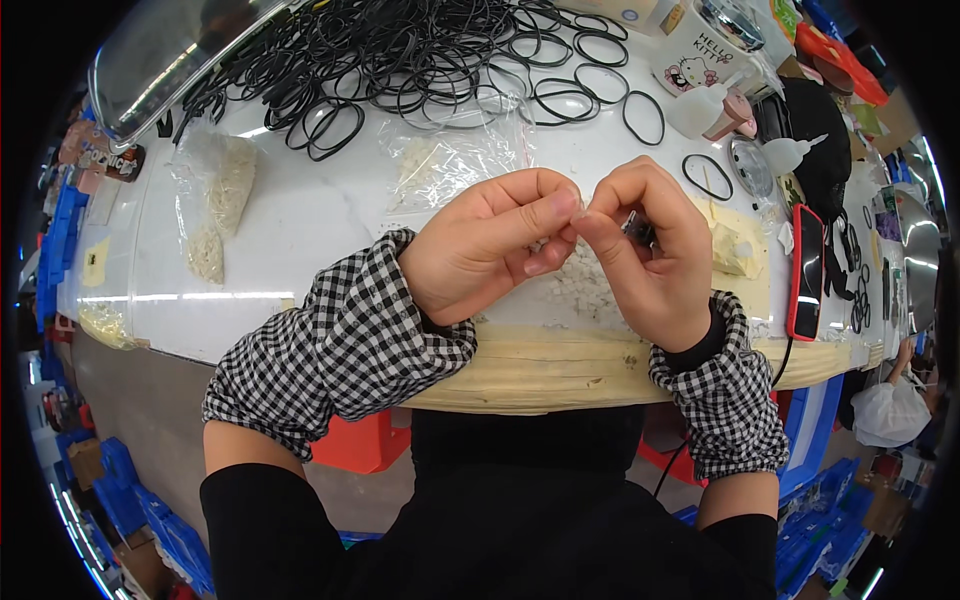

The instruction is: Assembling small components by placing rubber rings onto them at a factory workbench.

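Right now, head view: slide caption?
Left hand and right hand meet at the fingertips above pale pieces; black loops beyond.

Dk. lettering, 2 lines, w/ cartoon print below: white tub (pixel 705 55), upper R of frame. Pale block caps: dk. pack (pixel 122 163), L side. Blue round mark, too sm. to read: box (pixel 645 15), top ctr.-R.

L hand (pixel 500 235) & R hand (pixel 655 255) meet at fingertips, pinching tiny item (pixel 582 210), mostly hidden; dark obj. (pixel 637 228) shows btwn R thumb & fingers. Below: white bits (pixel 580 295) on table (pixel 330 215). Beyond hands: clear bag (pixel 450 165) w/ pale contents, then blk rings (pixel 400 60), heaped. Far L: 2nd bag (pixel 230 190), part-filled. R side: red-edged phone (pixel 807 270) nr table's front edge.
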`<action>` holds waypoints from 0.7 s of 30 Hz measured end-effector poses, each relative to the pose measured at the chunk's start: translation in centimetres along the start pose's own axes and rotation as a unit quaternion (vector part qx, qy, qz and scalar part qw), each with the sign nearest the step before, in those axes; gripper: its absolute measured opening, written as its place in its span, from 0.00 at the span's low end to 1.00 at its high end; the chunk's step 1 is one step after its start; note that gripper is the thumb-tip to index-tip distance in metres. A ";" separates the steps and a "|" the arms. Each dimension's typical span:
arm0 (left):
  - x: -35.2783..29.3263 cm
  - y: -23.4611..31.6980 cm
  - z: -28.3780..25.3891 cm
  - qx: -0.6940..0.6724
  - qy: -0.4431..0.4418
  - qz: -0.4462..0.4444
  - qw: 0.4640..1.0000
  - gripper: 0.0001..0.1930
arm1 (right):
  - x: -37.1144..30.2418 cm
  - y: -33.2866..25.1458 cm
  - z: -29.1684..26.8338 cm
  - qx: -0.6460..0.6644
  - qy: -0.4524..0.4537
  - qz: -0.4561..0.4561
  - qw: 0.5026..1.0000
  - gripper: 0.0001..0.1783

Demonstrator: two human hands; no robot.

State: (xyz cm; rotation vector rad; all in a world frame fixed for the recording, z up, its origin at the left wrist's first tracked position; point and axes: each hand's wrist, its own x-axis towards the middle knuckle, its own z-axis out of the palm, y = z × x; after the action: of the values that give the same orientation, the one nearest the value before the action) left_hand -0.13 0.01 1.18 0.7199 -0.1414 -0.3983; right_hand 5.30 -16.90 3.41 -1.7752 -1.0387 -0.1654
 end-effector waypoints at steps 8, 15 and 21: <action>-0.1 0.0 -0.5 0.007 0.048 0.021 0.999 0.09 | 0.5 -0.6 -0.5 -0.034 -0.030 0.089 0.995 0.13; 0.0 0.2 -0.2 0.079 0.120 0.041 0.989 0.09 | 0.6 1.0 -1.5 -0.124 -0.018 0.113 0.986 0.13; 0.2 0.3 0.3 0.071 0.236 0.025 0.969 0.07 | 1.1 1.1 -2.3 -0.161 0.005 0.135 0.978 0.10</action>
State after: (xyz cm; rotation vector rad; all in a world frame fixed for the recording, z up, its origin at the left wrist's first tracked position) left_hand 0.02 -0.05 1.58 0.9329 0.2643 -0.1594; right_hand 7.50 -18.27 4.27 -2.1870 -0.7838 -0.1796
